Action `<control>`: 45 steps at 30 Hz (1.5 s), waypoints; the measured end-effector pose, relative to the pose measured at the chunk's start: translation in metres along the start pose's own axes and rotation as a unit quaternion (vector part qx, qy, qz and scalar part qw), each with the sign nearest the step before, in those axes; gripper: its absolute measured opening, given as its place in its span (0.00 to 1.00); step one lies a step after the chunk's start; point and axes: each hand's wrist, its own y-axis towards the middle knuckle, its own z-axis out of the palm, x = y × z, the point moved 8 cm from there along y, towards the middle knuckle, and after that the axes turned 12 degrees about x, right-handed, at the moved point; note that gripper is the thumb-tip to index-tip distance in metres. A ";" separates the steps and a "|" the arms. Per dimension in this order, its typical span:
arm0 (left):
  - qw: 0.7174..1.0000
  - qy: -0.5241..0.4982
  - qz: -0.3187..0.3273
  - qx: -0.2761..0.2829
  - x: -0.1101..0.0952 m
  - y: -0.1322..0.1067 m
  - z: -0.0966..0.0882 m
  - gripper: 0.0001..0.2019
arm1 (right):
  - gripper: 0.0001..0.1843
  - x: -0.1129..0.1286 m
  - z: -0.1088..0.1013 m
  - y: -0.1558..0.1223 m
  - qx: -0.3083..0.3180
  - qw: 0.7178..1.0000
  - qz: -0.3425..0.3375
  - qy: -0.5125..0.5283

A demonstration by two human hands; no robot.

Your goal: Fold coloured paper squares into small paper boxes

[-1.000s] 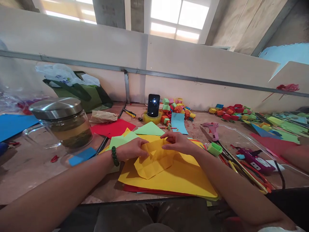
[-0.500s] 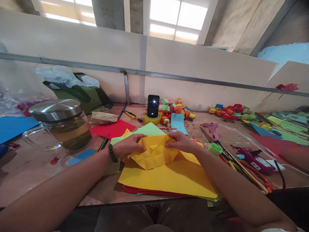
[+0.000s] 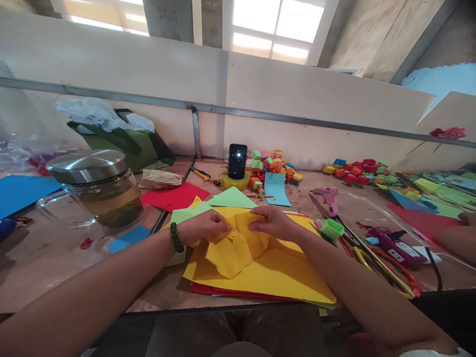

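A creased sheet of yellow folding paper point(image 3: 232, 253) is held up between my two hands, its folds partly raised and bent in the middle. My left hand point(image 3: 208, 225), with a green bead bracelet point(image 3: 176, 238) at the wrist, pinches its upper left part. Pinching the upper right part is my right hand point(image 3: 273, 223). Beneath the folded piece lies a stack of yellow sheets point(image 3: 290, 277), with red and other colours showing at its lower edge. Light green paper point(image 3: 232, 198) sits just behind the stack.
A glass tea mug point(image 3: 107, 198) stands at the left. A phone point(image 3: 237, 161) leans upright at the back beside small folded paper boxes point(image 3: 273, 166). To the right are a pink glue gun point(image 3: 329, 198), a green paper box point(image 3: 332, 229) and scissors point(image 3: 372, 263). Another person's arm point(image 3: 459, 243) shows at far right.
My hands have come closer together, the left one moving right. The yellow paper, flatter and wider before, is now bent and bunched between them.
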 end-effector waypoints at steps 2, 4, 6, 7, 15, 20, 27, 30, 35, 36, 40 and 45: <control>1.000 -0.004 0.000 0.009 0.000 0.000 0.003 0.12 | 0.16 0.001 -0.005 0.000 -0.011 1.000 -0.001 0.003; 1.000 -0.026 0.000 0.013 -0.001 -0.001 0.005 0.10 | 0.16 0.002 -0.007 -0.001 -0.006 1.000 -0.002 0.008; 1.000 -0.031 0.003 0.005 -0.002 -0.001 0.004 0.09 | 0.15 0.004 -0.005 -0.001 0.016 1.000 -0.005 0.006; 1.000 -0.018 0.007 -0.004 -0.004 -0.001 0.003 0.09 | 0.15 0.005 -0.003 0.000 0.028 1.000 -0.005 0.002; 0.993 0.121 0.010 -0.015 -0.011 0.000 0.015 0.09 | 0.18 -0.004 0.014 0.004 0.052 0.997 0.029 0.044; 0.997 0.061 0.001 -0.042 -0.010 -0.002 0.008 0.11 | 0.15 -0.004 0.008 0.005 0.034 0.999 -0.001 0.042; 0.994 -0.015 0.018 -0.104 -0.012 -0.004 -0.004 0.16 | 0.12 0.005 -0.011 -0.001 0.001 0.999 -0.038 0.031; 0.993 0.002 0.018 -0.117 -0.010 -0.005 -0.009 0.19 | 0.11 0.008 -0.013 -0.002 -0.007 0.999 -0.044 0.003; 0.983 0.129 0.042 -0.125 -0.016 -0.005 -0.011 0.16 | 0.14 0.019 -0.003 -0.002 0.029 0.999 -0.020 -0.024; 0.979 0.158 0.049 -0.122 -0.018 -0.004 -0.008 0.15 | 0.15 0.020 -0.001 -0.002 0.027 0.999 -0.012 -0.026; 0.968 0.210 0.047 -0.130 -0.025 -0.006 0.000 0.14 | 0.13 0.010 0.007 0.003 0.033 0.999 0.033 0.006; 0.985 0.139 0.005 -0.102 -0.018 -0.006 -0.003 0.12 | 0.08 -0.011 0.006 0.006 0.028 0.997 0.068 0.019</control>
